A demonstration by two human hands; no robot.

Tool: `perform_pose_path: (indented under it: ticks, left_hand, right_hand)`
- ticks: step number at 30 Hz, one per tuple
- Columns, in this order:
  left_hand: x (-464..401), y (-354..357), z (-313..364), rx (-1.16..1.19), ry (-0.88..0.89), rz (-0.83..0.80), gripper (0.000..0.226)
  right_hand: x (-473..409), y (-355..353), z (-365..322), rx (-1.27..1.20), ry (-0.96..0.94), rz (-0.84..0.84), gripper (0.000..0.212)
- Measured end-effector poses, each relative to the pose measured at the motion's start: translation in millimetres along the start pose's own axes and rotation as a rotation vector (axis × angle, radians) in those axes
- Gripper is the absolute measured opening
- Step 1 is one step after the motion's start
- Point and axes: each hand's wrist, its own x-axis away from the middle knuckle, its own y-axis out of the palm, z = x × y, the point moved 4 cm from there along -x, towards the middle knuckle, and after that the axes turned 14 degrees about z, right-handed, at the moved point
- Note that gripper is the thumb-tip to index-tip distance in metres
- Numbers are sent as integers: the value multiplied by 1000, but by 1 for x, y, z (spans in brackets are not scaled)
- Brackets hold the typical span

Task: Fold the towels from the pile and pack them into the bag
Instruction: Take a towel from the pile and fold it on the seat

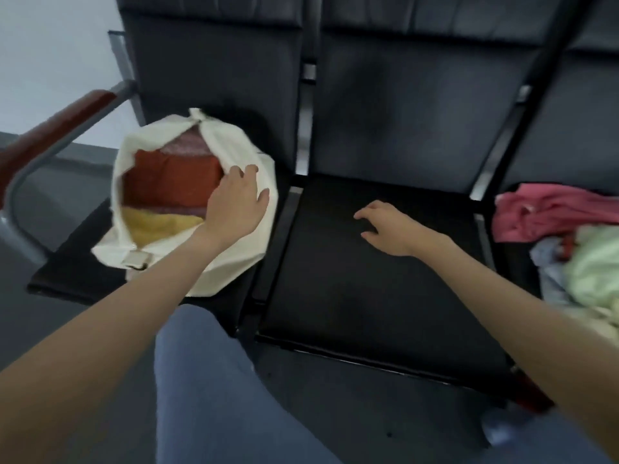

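- bag (pixel 234 259) sits on the left seat, cream cloth, floppy — folded towels (pixel 174 177) in red, yellow and pinkish are already inside
- left hand (pixel 236 204) rests on the bag's rim, fingers look relaxed, not really clamping anything
- right hand (pixel 390 227) hovers over the bare middle seat (pixel 368 296), loosely curled, holding nothing
- pile (pixel 569 242) on the right seat looks soft, light and limp — I'd pinch a corner or edge

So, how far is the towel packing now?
Done: folded towels, orange and yellow, lie in the bag. In hand: the left hand is at the bag's rim; the right hand hovers, holding nothing. Left: the pile on the right seat.
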Motion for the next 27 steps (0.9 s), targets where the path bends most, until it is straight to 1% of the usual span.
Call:
perform_pose_path:
  ticks: [3, 6, 10, 15, 18, 21, 27]
  left_hand:
    - [2, 19, 73, 52, 158, -50, 42]
    - [7, 41, 142, 98, 281, -123, 46]
    - [19, 73, 226, 152, 408, -217, 51]
    - [38, 120, 320, 171, 576, -354, 55]
    - [39, 149, 373, 175, 664, -408, 55]
    - [31, 179, 419, 185, 691, -458, 53]
    - [22, 252, 473, 63, 779, -512, 27]
  right_hand:
    - [54, -7, 72, 40, 153, -29, 48]
    - [109, -13, 139, 41, 311, -24, 49]
    - [174, -18, 210, 37, 479, 46, 50]
    - [230, -15, 275, -18, 645, 149, 57]
    - [234, -18, 305, -65, 672, 265, 54]
    - [224, -24, 329, -159, 676, 449, 58]
    - [196, -15, 364, -380, 766, 765, 51]
